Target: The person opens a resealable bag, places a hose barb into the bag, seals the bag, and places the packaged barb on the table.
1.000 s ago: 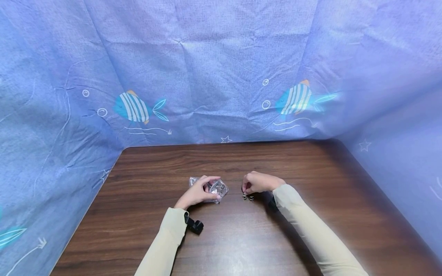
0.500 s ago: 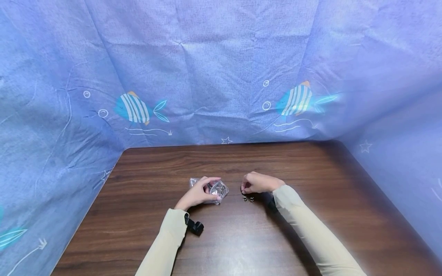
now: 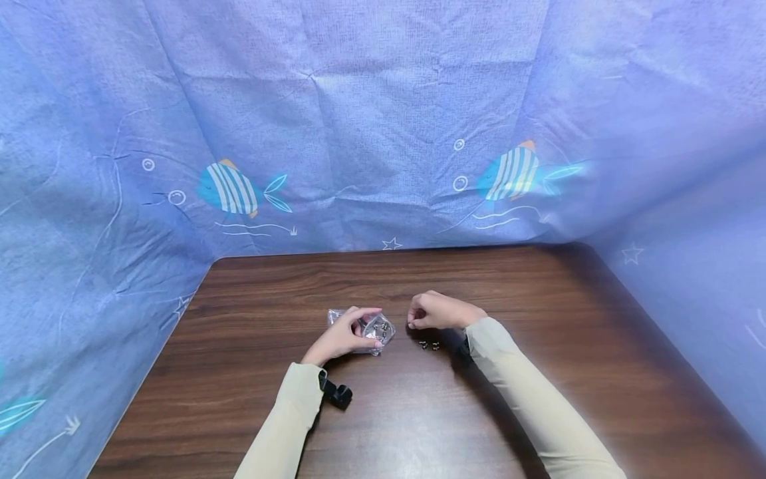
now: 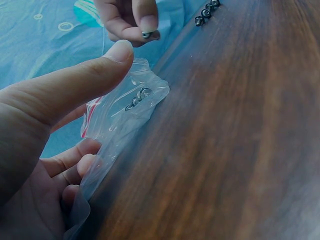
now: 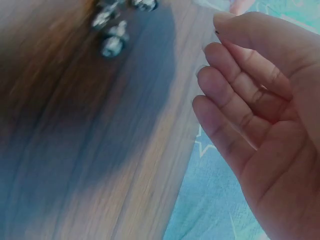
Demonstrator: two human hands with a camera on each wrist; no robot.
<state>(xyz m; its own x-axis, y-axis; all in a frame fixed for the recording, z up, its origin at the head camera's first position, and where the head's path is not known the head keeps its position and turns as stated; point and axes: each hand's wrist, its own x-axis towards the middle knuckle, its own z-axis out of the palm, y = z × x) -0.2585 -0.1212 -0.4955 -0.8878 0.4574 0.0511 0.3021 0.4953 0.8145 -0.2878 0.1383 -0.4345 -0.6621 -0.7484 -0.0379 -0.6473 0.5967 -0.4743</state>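
Observation:
My left hand (image 3: 346,334) holds a clear zip bag (image 4: 125,122) on the table, fingers curled round it and thumb along its near side. Several small shiny metal pieces (image 4: 137,99) lie inside the bag, close to its mouth. To the right of the bag, my right hand (image 3: 439,311) is raised over the table. Its thumb and forefinger pinch a small metal piece (image 4: 146,35), whose exact kind is too small to tell. Below the right hand, several similar loose metal pieces (image 3: 429,346) lie in a small group on the wood.
The dark wood-grain table (image 3: 383,412) spreads beneath both hands. A blue fish-print cloth (image 3: 383,133) hangs along its back and sides. Black camera mounts (image 3: 338,392) are strapped to the wrists.
My right hand has lifted from the loose pieces and shifted left toward the bag, with a metal piece in its fingertips. The left hand and bag have stayed in place.

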